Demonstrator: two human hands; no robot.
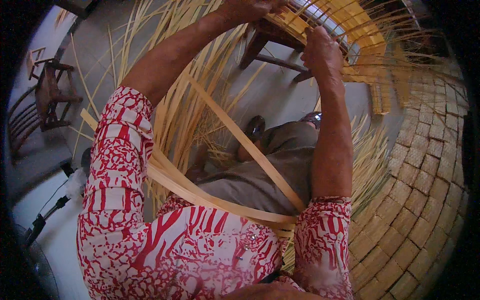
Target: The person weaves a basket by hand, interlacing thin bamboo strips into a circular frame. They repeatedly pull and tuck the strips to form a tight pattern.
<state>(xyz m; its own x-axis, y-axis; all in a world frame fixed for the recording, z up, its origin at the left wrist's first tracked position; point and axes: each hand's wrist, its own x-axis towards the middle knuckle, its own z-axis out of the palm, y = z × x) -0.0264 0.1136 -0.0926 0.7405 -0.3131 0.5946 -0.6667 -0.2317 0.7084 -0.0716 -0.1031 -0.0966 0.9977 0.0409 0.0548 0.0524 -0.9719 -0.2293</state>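
At the top, a woven bamboo piece (367,27) with many thin loose strips sticking out of its far and right sides lies over a dark wooden stool (254,46). My right hand (324,54) is closed at its near edge, the fingers curled and pressed against the weave. My left hand (252,9) is at the weave's left corner, partly cut off by the upper edge of the picture. Its fingers look bent, but what they hold is hidden. Flat bamboo strips (245,142) lie across my lap, over dark grey cloth (250,186).
Loose bamboo strips (175,105) heap on the grey floor to the left, and thinner ones (370,165) lie right of my legs. A brick-patterned surface (415,200) stretches along the right. Far left stands a dark wooden chair (52,92); below it is a black stand (47,217).
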